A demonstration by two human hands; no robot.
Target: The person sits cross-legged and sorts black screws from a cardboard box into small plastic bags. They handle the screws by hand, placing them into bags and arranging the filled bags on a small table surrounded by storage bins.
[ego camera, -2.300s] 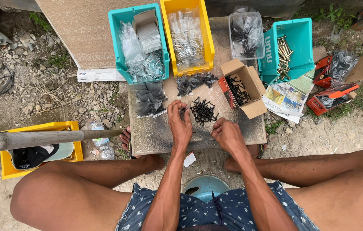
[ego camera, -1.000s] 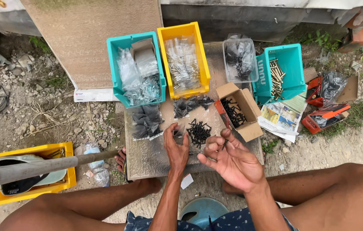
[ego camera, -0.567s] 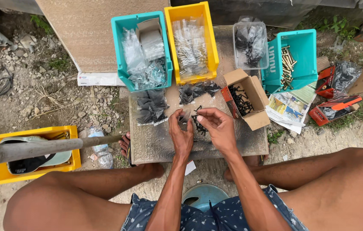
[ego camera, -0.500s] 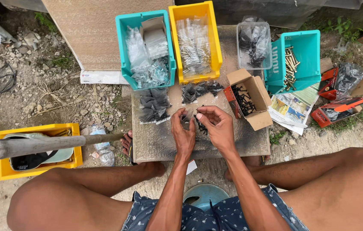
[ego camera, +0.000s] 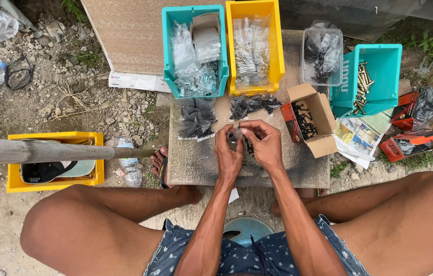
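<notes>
Screws [ego camera: 249, 147], small and black, lie in a loose heap on the grey slab [ego camera: 201, 163], directly under and just beyond the two hands, mostly hidden by them. The left hand [ego camera: 228, 153] and the right hand [ego camera: 263, 145] meet above that heap, fingertips touching over its near edge. The left hand's fingers curl inward with thumb and forefinger pinched around something small and pale; what it is I cannot tell. The right hand arches over from the other side, its fingers bent down and closed onto the same small thing. Both forearms run up from the lap and converge toward the heap, wrists nearly level, elbows spread over the bare knees.

Relative to the heap: an open cardboard box [ego camera: 312, 120] of black screws sits just to its right, dark bagged packets [ego camera: 195, 118] lie to its left, a teal bin [ego camera: 194, 48] and a yellow bin [ego camera: 255, 46] of clear bags stand beyond it, and another teal bin [ego camera: 375, 76] stands farther right.
</notes>
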